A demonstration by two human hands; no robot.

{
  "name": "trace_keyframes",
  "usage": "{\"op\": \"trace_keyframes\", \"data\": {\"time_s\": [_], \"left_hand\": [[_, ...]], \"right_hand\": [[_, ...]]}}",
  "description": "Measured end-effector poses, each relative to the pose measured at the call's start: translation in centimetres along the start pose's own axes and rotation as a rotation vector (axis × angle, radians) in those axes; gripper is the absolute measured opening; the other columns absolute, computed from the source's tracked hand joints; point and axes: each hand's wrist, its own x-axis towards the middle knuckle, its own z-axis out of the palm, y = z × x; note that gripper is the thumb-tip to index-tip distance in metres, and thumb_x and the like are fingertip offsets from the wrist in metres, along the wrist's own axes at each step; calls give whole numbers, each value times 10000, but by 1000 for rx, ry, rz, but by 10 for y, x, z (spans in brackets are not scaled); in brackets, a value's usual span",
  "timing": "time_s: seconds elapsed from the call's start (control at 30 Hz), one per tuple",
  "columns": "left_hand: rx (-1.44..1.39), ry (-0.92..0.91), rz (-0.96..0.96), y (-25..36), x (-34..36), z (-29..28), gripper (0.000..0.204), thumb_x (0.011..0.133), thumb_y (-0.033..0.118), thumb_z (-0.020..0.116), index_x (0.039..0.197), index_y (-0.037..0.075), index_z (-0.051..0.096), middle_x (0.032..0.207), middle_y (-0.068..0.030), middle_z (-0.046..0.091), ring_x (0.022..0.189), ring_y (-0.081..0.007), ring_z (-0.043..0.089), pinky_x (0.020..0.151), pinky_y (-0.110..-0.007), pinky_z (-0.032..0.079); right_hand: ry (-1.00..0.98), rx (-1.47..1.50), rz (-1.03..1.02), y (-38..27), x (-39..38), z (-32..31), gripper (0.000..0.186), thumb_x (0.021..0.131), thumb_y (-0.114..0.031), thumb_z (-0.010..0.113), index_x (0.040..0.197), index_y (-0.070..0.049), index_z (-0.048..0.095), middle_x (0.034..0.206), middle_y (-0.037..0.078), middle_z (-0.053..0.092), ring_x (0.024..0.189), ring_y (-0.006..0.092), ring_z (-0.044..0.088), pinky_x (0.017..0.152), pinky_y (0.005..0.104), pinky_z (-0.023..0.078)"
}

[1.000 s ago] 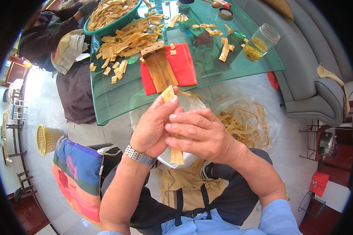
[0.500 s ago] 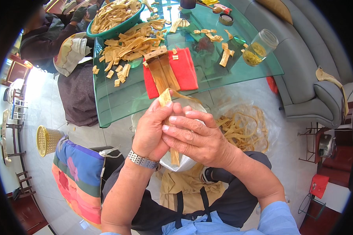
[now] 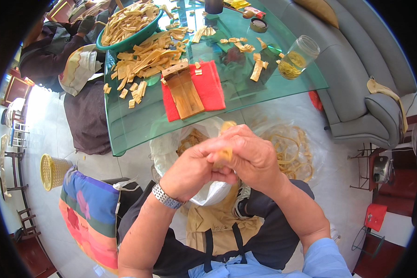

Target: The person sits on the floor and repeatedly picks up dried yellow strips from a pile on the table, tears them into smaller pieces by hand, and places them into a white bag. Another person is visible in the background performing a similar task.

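My left hand (image 3: 190,167) and my right hand (image 3: 254,155) are pressed together above a white plastic bag (image 3: 162,155). Between their closed fingers is a pale yellow flat strip (image 3: 224,156), blurred by motion and partly covered by the fingers. A bit of it pokes out above the right hand. Inside the bag, just behind my hands, lie brownish-yellow pieces (image 3: 191,139). Farther off, a wooden board with a crosspiece (image 3: 185,95) rests on a folded red cloth (image 3: 211,90) at the glass table's near edge.
The glass table (image 3: 259,95) carries a heap of cut strips (image 3: 146,62), a green basin (image 3: 125,45) full of them, and a jar (image 3: 306,53). Long strips (image 3: 287,150) lie in clear plastic at right. A co-worker's sleeve (image 3: 44,55) shows far left, a grey sofa (image 3: 347,88) right.
The strip, held lengthwise between my hands before, is now bunched in my fingers. My right hand has turned and closed over it. The view has shifted slightly.
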Motion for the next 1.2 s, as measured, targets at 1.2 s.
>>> {"op": "trace_keyframes", "data": {"time_s": [1.2], "left_hand": [[1143, 265, 465, -7, 6, -35, 200, 992, 50, 600, 1186, 3, 614, 1022, -100, 693, 931, -207, 685, 850, -306, 541]], "right_hand": [[-344, 234, 788, 33, -3, 6, 390, 966, -423, 711, 980, -48, 604, 796, 31, 624, 698, 97, 571, 622, 284, 496]]}}
